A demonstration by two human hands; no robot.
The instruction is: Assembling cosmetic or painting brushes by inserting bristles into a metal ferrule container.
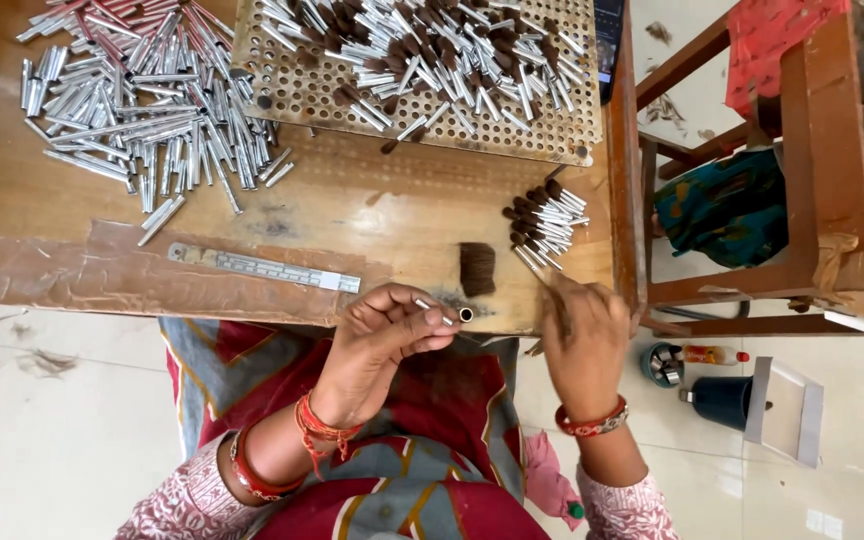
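Observation:
My left hand (384,335) pinches a small silver metal tube (444,314) near the table's front edge, its open end facing right. My right hand (584,340) is blurred; it holds a thin tuft of dark bristles (550,296) just right of the tube. A loose bunch of dark bristle hair (477,268) lies on the wooden table (372,215) between the hands. A small pile of tubes with dark bristle tips (544,220) lies above my right hand.
A heap of empty silver tubes (142,100) covers the table's left. A perforated board (302,95) at the back carries several bristle-tipped tubes. A metal ruler (264,267) lies on brown tape. A wooden frame (802,190) stands right, with containers (722,395) on the floor.

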